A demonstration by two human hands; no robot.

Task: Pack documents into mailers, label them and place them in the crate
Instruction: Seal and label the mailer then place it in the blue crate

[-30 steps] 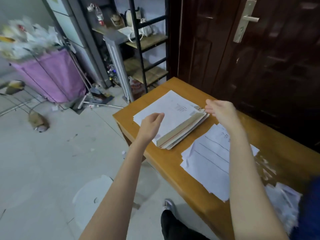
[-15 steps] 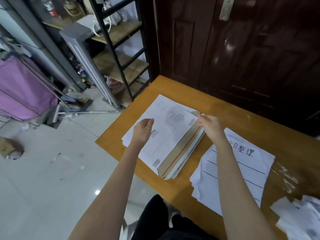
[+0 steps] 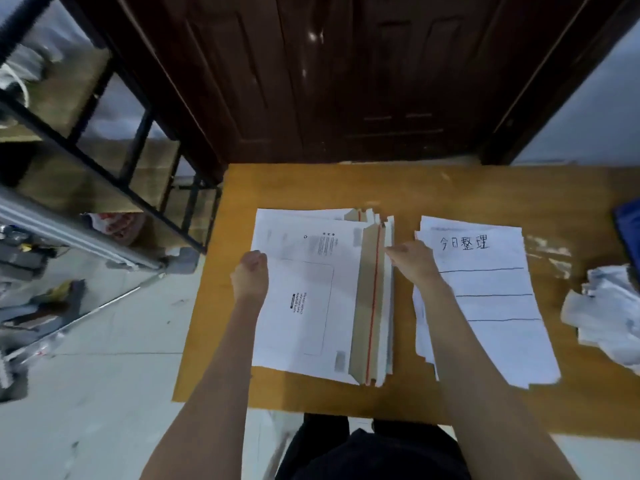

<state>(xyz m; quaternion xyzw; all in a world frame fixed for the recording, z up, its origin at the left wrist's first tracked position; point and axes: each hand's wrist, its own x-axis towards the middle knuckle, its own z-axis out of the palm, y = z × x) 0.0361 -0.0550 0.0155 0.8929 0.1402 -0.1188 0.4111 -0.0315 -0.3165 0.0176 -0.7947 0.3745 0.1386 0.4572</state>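
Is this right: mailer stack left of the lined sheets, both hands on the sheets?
Not quite. The head view shows both hands on the mailer stack: left hand at its left edge, right hand at its flap side. The stack does lie left of the lined sheets.

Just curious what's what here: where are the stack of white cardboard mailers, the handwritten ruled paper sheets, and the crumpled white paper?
stack of white cardboard mailers (image 3: 304,306), head view, top mailer's face.
handwritten ruled paper sheets (image 3: 498,306), head view, top sheet's middle.
crumpled white paper (image 3: 609,313), head view, its centre.
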